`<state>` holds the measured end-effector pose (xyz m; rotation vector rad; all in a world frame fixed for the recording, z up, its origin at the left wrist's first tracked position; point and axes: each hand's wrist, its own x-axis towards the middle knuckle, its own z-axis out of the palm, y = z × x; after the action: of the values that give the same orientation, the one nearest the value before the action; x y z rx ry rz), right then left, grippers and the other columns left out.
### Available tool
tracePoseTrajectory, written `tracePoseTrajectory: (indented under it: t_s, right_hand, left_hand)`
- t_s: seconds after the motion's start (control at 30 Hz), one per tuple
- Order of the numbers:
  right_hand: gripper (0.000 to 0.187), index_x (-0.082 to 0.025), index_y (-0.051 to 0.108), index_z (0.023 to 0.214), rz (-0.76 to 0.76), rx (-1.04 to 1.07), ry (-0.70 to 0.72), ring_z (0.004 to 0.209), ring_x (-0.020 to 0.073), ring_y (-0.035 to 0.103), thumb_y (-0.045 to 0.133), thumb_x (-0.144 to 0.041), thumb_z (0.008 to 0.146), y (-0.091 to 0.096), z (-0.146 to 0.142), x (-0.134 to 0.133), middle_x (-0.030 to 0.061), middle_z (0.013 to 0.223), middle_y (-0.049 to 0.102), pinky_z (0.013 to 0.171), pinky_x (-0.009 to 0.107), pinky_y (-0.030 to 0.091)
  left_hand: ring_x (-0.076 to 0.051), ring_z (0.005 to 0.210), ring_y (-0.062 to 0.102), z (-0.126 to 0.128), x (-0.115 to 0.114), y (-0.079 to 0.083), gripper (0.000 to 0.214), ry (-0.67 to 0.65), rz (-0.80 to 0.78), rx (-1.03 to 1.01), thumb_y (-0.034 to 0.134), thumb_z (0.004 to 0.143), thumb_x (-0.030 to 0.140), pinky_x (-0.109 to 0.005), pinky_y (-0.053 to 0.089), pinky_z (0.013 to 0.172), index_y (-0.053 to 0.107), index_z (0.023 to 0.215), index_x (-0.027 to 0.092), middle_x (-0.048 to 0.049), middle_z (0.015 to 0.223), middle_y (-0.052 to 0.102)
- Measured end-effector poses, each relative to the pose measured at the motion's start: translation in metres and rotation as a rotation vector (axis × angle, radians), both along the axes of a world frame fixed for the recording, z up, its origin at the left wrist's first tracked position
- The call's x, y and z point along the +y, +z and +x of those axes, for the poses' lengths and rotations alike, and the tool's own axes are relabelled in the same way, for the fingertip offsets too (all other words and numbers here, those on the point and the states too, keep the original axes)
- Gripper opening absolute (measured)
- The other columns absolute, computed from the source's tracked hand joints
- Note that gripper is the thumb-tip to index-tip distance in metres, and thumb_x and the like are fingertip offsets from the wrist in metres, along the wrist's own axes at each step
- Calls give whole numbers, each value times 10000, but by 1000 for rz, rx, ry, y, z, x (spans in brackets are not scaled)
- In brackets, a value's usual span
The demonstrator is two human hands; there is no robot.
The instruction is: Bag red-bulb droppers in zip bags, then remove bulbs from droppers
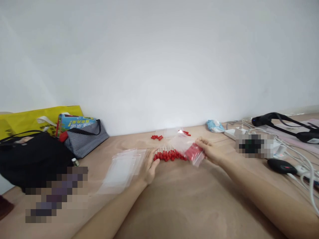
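Note:
A row of red-tipped clear sticks (169,154) lies on the tan table (189,205) in front of me. My left hand (149,167) rests flat with fingers stretched out, its fingertips touching the left end of that row. My right hand (209,150) pinches a small clear plastic bag (193,153) filled with red pieces, held just right of the row. A stack of empty clear bags (122,170) lies to the left of my left hand. A few loose red pieces (157,137) lie farther back near the wall.
Black bag (30,159), striped pouch (86,139) and yellow bag (32,119) crowd the left side. On the right lie a white power strip (233,133), tangled white cables (299,156), a black headset (281,122) and a blue packet (214,126). A white wall stands behind.

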<state>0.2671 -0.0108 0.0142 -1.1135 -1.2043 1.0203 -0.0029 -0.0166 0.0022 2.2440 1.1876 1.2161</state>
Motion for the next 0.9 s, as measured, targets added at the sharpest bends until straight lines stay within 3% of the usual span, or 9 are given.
tracePoseTrajectory:
  t_s: [0.03,0.1,0.17,0.33,0.47,0.57,0.77,0.83,0.9]
  right_hand:
    - [407,-203,416,663,-21,4,78,312,48,354,603,-559,602,-2,-9,-8,-79,464,438,291,172,246]
    - [417,-200,414,689,-118,8,376,275,29,319,611,-560,612,-6,-24,-23,-102,443,423,267,152,200]
    - [433,-199,400,691,-178,-26,529,256,21,307,614,-566,610,-11,-37,-33,-113,438,432,254,145,194]
    - [440,-183,435,698,-208,-111,631,293,37,374,580,-592,630,-18,-60,-37,-101,430,447,290,154,270]
    - [417,-168,496,795,-111,-33,552,479,65,505,623,-529,630,-25,-68,-37,-48,598,544,488,211,423]
    - [375,-176,505,839,-51,-17,430,587,85,521,658,-442,625,-33,-67,-38,-27,694,556,590,240,434]
    - [112,-177,507,748,112,-382,125,593,102,460,563,-248,682,-39,-62,-46,-11,699,527,558,237,381]
    - [86,-177,506,670,157,-521,109,597,112,451,534,-248,709,-35,-62,-51,-4,666,525,554,241,370]
    - [188,-179,495,593,180,-616,134,585,118,441,504,-287,747,-29,-63,-56,-6,605,511,548,244,360]
  left_hand:
    - [-223,1213,343,-4,-4,1,394,-8,-14,-48,320,842,287,-415,248,1026,397,1207,160,-94,1263,427]
    - [-227,1207,353,-13,-15,2,377,-24,-11,-68,306,854,293,-418,255,1021,415,1194,173,-84,1242,453]
    - [-237,1206,349,-19,-25,3,360,-65,49,-2,316,855,289,-430,259,1015,434,1178,184,-83,1233,462]
    - [-250,1189,362,-18,-43,10,297,-324,206,283,433,801,233,-429,329,974,494,1090,200,-91,1179,497]
    - [-235,1171,395,-9,-50,17,344,-491,133,418,476,776,226,-414,336,983,483,1119,209,-88,1203,491]
    - [-220,1154,419,-4,-53,19,420,-443,1,456,495,779,241,-385,360,968,428,1193,226,-83,1262,443]
    - [-201,1083,478,3,-55,18,408,-299,-115,406,490,793,247,-359,396,929,424,1195,235,-67,1208,486]
    - [-202,1070,487,4,-55,17,402,-287,-101,396,498,785,241,-358,398,925,436,1182,227,-68,1192,497]
    - [-202,1062,492,4,-55,16,394,-282,-92,394,501,783,240,-356,399,924,445,1172,223,-68,1185,502]
